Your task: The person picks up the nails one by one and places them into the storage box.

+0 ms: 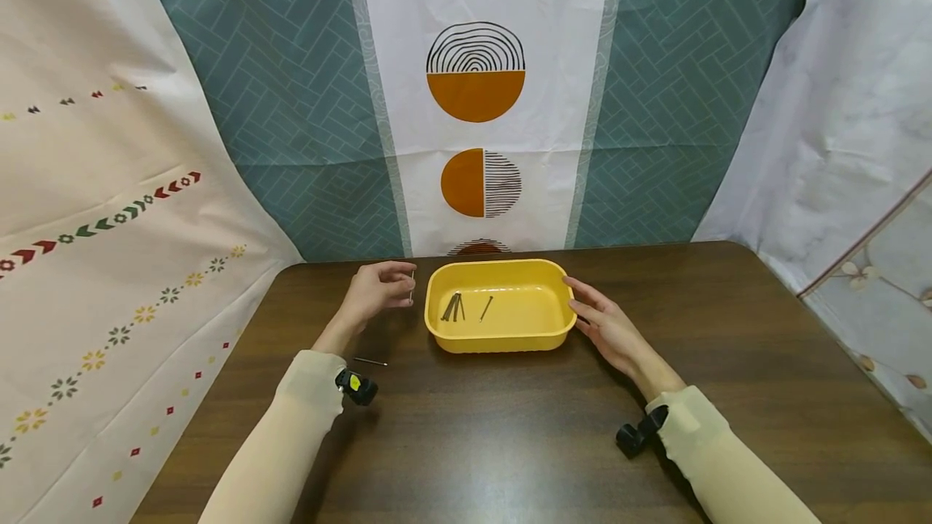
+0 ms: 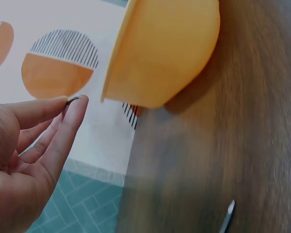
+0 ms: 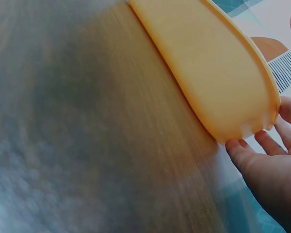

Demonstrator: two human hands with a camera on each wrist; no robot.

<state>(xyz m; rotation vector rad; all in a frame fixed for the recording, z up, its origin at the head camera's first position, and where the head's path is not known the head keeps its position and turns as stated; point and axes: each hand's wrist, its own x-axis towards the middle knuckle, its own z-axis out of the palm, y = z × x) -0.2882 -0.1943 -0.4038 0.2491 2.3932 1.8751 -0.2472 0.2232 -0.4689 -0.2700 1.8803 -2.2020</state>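
Observation:
Between the thumb and fingertips of my left hand (image 1: 379, 291) a thin nail (image 1: 413, 285) is pinched, held upright just left of the yellow tray (image 1: 502, 344). In the left wrist view only the nail's end (image 2: 72, 100) shows between the fingertips. Several dark nails (image 1: 453, 307) lie bunched at the left inside the tray, with a single nail (image 1: 486, 308) to their right. My right hand (image 1: 607, 330) rests its spread fingertips against the tray's right end, seen close up in the right wrist view. Another nail (image 1: 371, 361) lies on the table beside my left wrist.
The tray stands near the back of the dark wooden table (image 1: 502, 443). Behind it hangs a patterned cloth (image 1: 313, 103), with a light cloth (image 1: 109, 265) along the left side and a white one (image 1: 859, 144) along the right.

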